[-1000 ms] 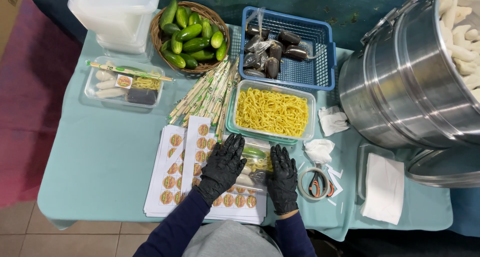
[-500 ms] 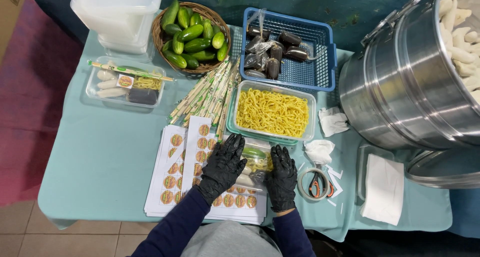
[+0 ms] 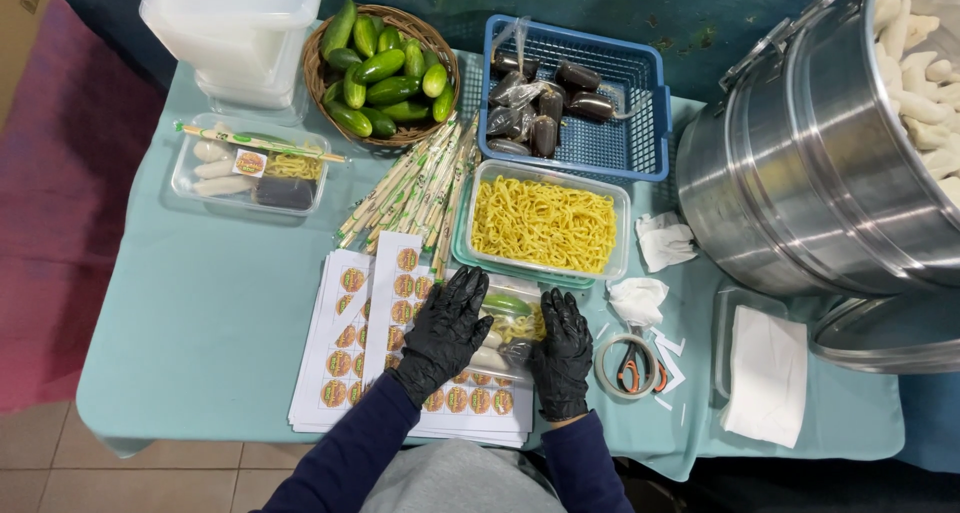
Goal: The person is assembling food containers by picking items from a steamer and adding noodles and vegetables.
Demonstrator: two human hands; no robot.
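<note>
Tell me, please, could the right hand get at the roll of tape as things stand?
Probably yes: the right hand rests on the clear food box, and the tape roll lies just beside it on the table, with nothing between them.

Teal-clothed table (image 3: 190,313) — tiled floor (image 3: 40,463), dark wall (image 3: 700,13).

clear food box (image 3: 508,325) mostly hidden under hands, steel pot (image 3: 830,163) cut off right
</note>
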